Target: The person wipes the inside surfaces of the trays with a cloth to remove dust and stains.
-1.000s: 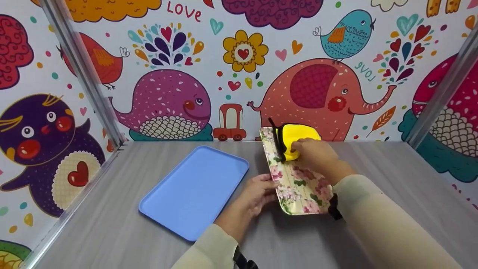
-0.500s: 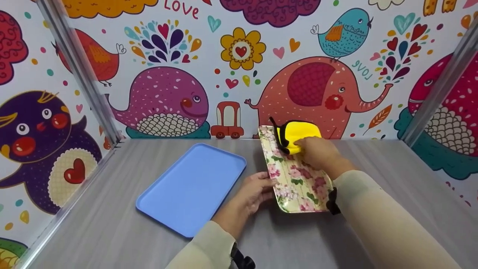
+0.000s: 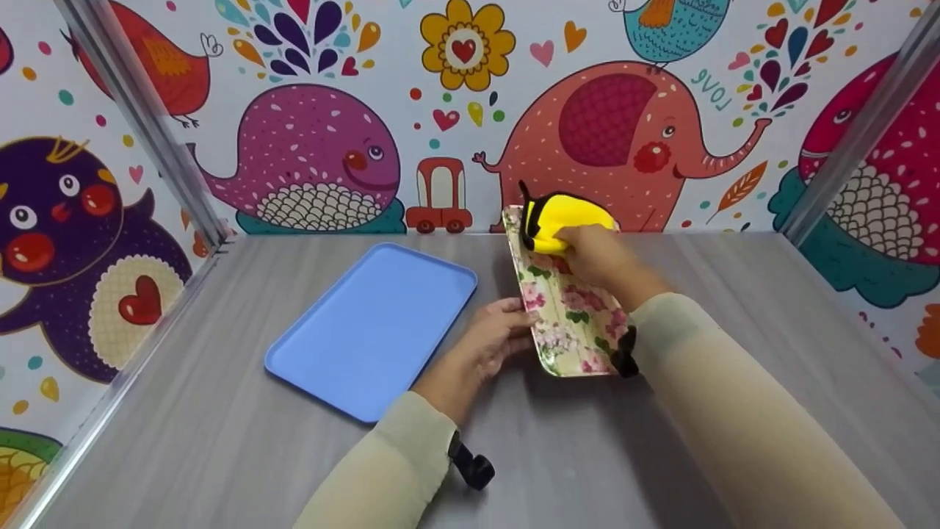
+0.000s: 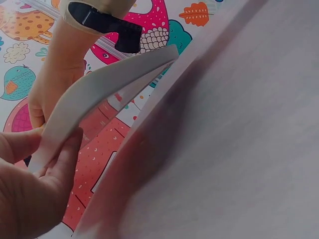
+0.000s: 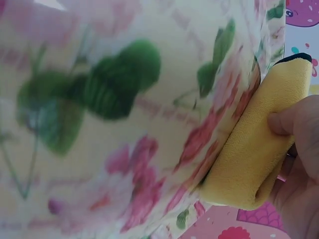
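My left hand (image 3: 498,332) grips a floral-patterned tray (image 3: 559,339) by its left edge, holding it tilted up over the table. The left wrist view shows the tray's pale rim (image 4: 107,74) pinched between thumb and fingers (image 4: 70,154). With my right hand (image 3: 604,258) I hold a folded yellow cloth (image 3: 567,219) with black edging against the tray's upper end. Close up in the right wrist view, the cloth (image 5: 259,144) lies along the flowered surface (image 5: 149,124), thumb on top. Part of the tray is hidden behind my right hand and wrist.
A plain blue tray (image 3: 374,330) lies flat on the grey table (image 3: 220,441), left of my left hand. Behind the table stands a wall (image 3: 352,213) printed with cartoon animals. Metal posts (image 3: 147,117) run up the corners.
The head view has tilted down, so the scene sits higher. My right hand has slid the cloth a little toward the tray's top end. My left hand keeps its grip.
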Available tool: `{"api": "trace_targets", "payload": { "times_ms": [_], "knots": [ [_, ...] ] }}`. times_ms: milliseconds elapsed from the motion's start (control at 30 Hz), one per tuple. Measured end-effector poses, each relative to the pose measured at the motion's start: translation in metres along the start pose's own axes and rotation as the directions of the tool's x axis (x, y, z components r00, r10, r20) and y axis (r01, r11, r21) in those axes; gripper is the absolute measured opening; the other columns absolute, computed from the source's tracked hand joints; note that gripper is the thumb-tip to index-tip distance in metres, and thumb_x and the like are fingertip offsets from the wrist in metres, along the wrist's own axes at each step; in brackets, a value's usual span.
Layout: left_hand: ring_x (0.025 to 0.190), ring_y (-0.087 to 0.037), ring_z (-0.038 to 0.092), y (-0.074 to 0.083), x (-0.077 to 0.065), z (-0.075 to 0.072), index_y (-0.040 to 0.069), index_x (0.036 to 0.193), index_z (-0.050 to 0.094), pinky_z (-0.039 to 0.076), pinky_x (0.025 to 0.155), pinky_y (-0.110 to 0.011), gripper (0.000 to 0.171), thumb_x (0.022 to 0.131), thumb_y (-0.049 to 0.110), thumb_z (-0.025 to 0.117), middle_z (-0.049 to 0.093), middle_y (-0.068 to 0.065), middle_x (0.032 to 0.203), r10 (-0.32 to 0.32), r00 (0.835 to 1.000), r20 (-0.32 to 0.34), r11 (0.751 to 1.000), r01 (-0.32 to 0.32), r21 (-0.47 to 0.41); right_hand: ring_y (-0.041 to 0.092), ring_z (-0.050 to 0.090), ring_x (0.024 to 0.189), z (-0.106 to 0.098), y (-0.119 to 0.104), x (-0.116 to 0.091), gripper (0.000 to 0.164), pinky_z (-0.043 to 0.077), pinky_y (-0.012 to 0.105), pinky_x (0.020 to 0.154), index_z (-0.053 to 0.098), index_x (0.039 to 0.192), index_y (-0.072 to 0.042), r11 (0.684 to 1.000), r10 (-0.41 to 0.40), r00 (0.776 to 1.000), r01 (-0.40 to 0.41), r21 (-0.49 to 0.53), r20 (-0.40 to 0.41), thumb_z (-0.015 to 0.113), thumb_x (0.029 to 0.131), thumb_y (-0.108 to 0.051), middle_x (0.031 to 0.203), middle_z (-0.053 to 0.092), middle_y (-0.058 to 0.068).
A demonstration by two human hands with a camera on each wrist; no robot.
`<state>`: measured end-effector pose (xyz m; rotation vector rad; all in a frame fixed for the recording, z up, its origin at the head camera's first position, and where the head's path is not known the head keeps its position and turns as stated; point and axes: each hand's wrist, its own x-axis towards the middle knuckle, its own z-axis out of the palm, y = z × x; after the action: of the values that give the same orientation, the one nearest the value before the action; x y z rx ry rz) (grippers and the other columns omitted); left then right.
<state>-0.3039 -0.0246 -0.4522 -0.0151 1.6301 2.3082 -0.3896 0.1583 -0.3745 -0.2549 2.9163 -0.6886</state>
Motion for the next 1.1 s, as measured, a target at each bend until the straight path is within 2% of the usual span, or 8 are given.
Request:
{"api": "trace_targets", "payload": {
  "times_ms": [67, 133, 433, 567, 733, 933, 1033, 1100],
  "knots": [
    [0.092, -0.016, 0.068, 0.0, 0.002, 0.001, -0.01, 0.135, 0.058, 0.06, 0.089, -0.036, 0.039, 0.097, 0.0, 0.062, 0.072, -0.012, 0.11, 0.004, 1.0, 0.004, 1.0, -0.004, -0.001, 0.033, 0.064, 0.111, 0.0, -0.003, 0.002, 0.029, 0.043, 0.052, 0.116, 0.066, 0.131, -0.01, 0.989, -0.079, 0.996, 0.073, -0.131, -0.041, 0.062, 0.105, -0.021, 0.119, 0.07, 0.013],
    [0.09, -0.016, 0.068, 0.0, 0.003, 0.001, -0.011, 0.135, 0.058, 0.06, 0.087, -0.035, 0.039, 0.097, -0.001, 0.062, 0.071, -0.011, 0.108, 0.003, 1.0, 0.002, 1.0, -0.003, 0.001, 0.033, 0.066, 0.109, 0.001, -0.005, 0.002, 0.029, 0.044, 0.052, 0.115, 0.068, 0.13, -0.012, 0.975, -0.13, 0.99, 0.118, -0.189, -0.056, 0.066, 0.103, -0.022, 0.117, 0.072, 0.011],
    [0.089, -0.016, 0.068, -0.001, 0.001, -0.001, -0.009, 0.135, 0.058, 0.06, 0.085, -0.033, 0.04, 0.097, 0.002, 0.063, 0.072, -0.011, 0.11, 0.013, 1.0, 0.009, 1.0, -0.013, 0.013, 0.03, 0.063, 0.104, 0.01, -0.018, 0.002, 0.035, 0.046, 0.05, 0.115, 0.073, 0.127, -0.016, 0.98, -0.151, 0.985, 0.139, -0.143, -0.079, 0.075, 0.095, -0.031, 0.113, 0.073, 0.006],
    [0.089, -0.016, 0.069, -0.002, 0.001, -0.002, -0.009, 0.134, 0.06, 0.06, 0.087, -0.035, 0.039, 0.096, 0.002, 0.064, 0.072, -0.012, 0.111, 0.022, 1.0, 0.003, 1.0, -0.022, 0.019, 0.031, 0.065, 0.104, 0.012, -0.019, 0.002, 0.033, 0.046, 0.05, 0.115, 0.074, 0.126, -0.016, 0.972, -0.191, 0.978, 0.177, -0.151, -0.083, 0.074, 0.096, -0.029, 0.112, 0.075, 0.007],
    [0.089, -0.016, 0.069, 0.0, 0.005, -0.001, -0.01, 0.134, 0.059, 0.06, 0.085, -0.033, 0.04, 0.096, 0.001, 0.062, 0.072, -0.012, 0.111, 0.033, 0.999, 0.009, 0.999, -0.033, 0.015, 0.031, 0.064, 0.109, 0.009, -0.017, 0.002, 0.031, 0.043, 0.05, 0.117, 0.074, 0.127, -0.015, 0.977, -0.189, 0.98, 0.181, -0.11, -0.065, 0.073, 0.097, -0.019, 0.117, 0.073, 0.007],
    [0.091, -0.016, 0.068, 0.0, 0.006, 0.0, -0.011, 0.133, 0.058, 0.059, 0.085, -0.033, 0.039, 0.095, 0.0, 0.061, 0.073, -0.014, 0.112, 0.031, 1.0, -0.001, 1.0, -0.031, 0.001, 0.03, 0.067, 0.112, 0.007, -0.017, -0.002, 0.036, 0.044, 0.05, 0.116, 0.073, 0.131, -0.019, 0.95, -0.249, 0.968, 0.237, -0.202, -0.035, 0.073, 0.096, -0.012, 0.125, 0.074, 0.004],
    [0.092, -0.017, 0.068, 0.001, 0.005, 0.0, -0.01, 0.133, 0.059, 0.06, 0.088, -0.035, 0.038, 0.096, 0.0, 0.062, 0.073, -0.013, 0.112, 0.028, 1.0, -0.01, 1.0, -0.028, 0.002, 0.03, 0.063, 0.115, 0.008, -0.017, -0.003, 0.032, 0.044, 0.048, 0.116, 0.073, 0.131, -0.019, 0.979, -0.181, 0.984, 0.179, -0.095, -0.01, 0.071, 0.098, -0.017, 0.126, 0.071, 0.004],
    [0.093, -0.017, 0.068, 0.001, 0.006, -0.001, -0.01, 0.133, 0.06, 0.06, 0.09, -0.037, 0.038, 0.096, 0.001, 0.061, 0.073, -0.014, 0.113, 0.023, 1.0, -0.015, 1.0, -0.023, 0.002, 0.029, 0.06, 0.116, 0.008, -0.017, -0.003, 0.029, 0.045, 0.047, 0.117, 0.071, 0.129, -0.017, 0.992, -0.12, 0.993, 0.119, 0.033, 0.016, 0.067, 0.101, -0.023, 0.125, 0.068, 0.005]
  ]
}}
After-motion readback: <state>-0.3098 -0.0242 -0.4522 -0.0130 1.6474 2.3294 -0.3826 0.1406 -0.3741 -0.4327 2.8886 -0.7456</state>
